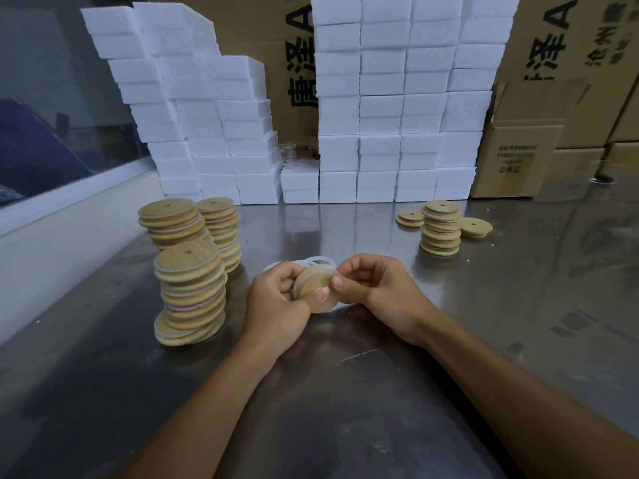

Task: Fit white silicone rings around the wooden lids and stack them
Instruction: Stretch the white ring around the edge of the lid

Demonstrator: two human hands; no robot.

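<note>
Both hands' curled fingers [325, 292] pinch one tilted wooden lid [316, 290] between them.

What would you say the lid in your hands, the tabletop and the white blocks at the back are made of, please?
The lid: light wood, matte, faint grain showing, possibly bamboo. The tabletop: apparently brushed steel, grey and dully reflective, mirroring the stacks. The white blocks: probably foam, matte with a fine grainy surface and soft edges.

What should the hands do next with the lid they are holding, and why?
Probably keep working the white silicone ring around the round wooden lid. Both the left hand and right hand pinch the lid above the steel table, so it looks unfinished; afterwards it likely goes on the near tall stack of ringed lids.
</note>
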